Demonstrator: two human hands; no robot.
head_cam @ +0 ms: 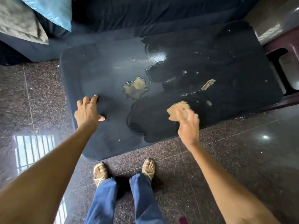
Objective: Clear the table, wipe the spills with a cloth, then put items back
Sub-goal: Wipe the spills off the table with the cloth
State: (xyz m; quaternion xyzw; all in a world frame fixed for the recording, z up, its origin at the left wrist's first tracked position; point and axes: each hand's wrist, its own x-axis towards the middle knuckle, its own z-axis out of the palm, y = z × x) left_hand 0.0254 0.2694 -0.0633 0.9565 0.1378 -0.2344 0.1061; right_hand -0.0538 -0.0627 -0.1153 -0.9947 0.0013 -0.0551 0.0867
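A low dark table (90, 67) lies in front of me, wet over its right half. A brownish spill (135, 88) sits near its middle, with clear water pooled (155, 55) behind it and another wet patch (150, 120) near the front edge. Small tan scraps (208, 84) lie on the right side. My left hand (88, 110) rests flat on the table's left part, fingers spread, holding nothing. My right hand (188, 125), blurred, grips a tan cloth (177, 109) against the wet surface near the front edge.
A dark sofa (145, 15) with a blue cushion (53, 10) and grey cushion (21, 21) stands behind the table. A dark red stool (279, 49) is at the right. Speckled stone floor (226, 151) surrounds the table; my sandalled feet (124, 170) stand at its front.
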